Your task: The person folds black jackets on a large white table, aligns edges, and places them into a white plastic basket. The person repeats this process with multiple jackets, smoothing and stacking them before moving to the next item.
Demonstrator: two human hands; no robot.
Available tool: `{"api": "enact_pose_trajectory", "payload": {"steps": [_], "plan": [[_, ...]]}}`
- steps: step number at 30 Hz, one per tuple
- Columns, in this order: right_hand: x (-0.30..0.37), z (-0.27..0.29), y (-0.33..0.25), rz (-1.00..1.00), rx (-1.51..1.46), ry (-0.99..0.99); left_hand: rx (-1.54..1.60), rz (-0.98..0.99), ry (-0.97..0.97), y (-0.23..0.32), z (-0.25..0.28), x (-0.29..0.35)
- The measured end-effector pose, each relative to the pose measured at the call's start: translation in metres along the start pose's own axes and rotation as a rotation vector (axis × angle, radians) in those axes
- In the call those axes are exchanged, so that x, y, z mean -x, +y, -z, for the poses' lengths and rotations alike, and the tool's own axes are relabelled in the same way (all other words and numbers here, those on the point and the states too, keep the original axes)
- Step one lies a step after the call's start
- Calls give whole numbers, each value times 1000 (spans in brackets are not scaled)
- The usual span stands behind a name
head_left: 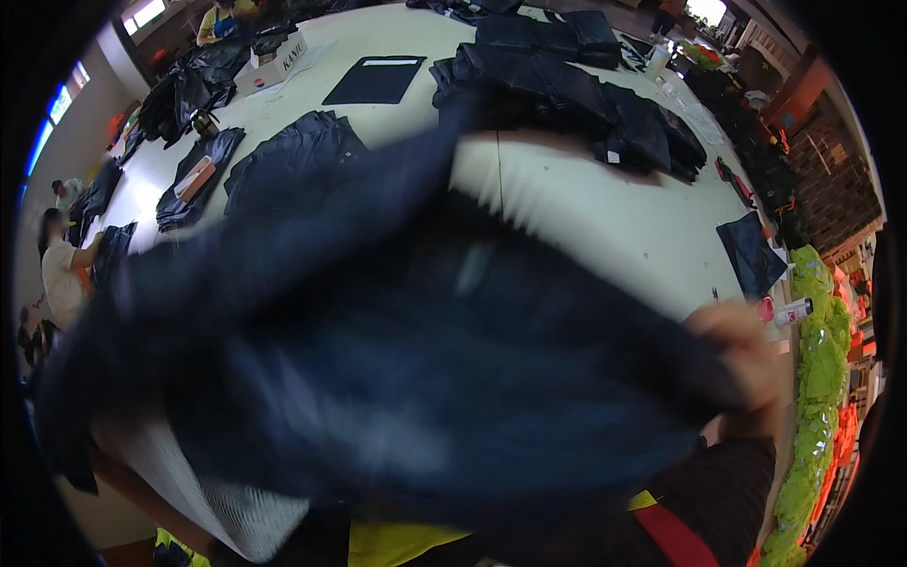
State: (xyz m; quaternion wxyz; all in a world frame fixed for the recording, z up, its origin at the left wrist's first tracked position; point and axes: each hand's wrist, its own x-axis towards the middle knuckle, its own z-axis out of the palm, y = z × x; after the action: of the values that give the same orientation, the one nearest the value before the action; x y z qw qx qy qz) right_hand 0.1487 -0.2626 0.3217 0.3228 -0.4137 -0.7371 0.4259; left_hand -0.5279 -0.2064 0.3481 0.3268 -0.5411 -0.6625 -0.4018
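Note:
A large dark navy garment (pixel 397 369), smeared by motion, is spread in the air before me and covers much of the view. My right hand (pixel 742 350) is closed on its right edge. On the other side, my left forearm (pixel 142 487) reaches up beneath the garment, which hides the fingers. Pale ribbed cloth (pixel 231 501) shows below the garment next to that forearm. Whether this cloth belongs to the garment I cannot tell.
Beyond the garment, a white table (pixel 605 227) carries stacks of folded dark garments (pixel 539 85), a flat dark piece (pixel 375 79) and a dark pile (pixel 293 156). A small bottle (pixel 794 312) and lime-green garments (pixel 817 378) line the right. Another person (pixel 66 269) stands at left.

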Motion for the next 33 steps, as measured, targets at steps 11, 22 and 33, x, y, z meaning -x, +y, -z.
{"api": "enact_pose_trajectory", "payload": {"steps": [11,22,33], "plan": [[-209,235,109,270,530,773,349,-476,265,378,-306,-52],[145,42,386,-955,313,754,247,-410,-1087,354,-253,351],[114,75,397,-983,460,463,315,-535,-946,329,-295,353]]}}
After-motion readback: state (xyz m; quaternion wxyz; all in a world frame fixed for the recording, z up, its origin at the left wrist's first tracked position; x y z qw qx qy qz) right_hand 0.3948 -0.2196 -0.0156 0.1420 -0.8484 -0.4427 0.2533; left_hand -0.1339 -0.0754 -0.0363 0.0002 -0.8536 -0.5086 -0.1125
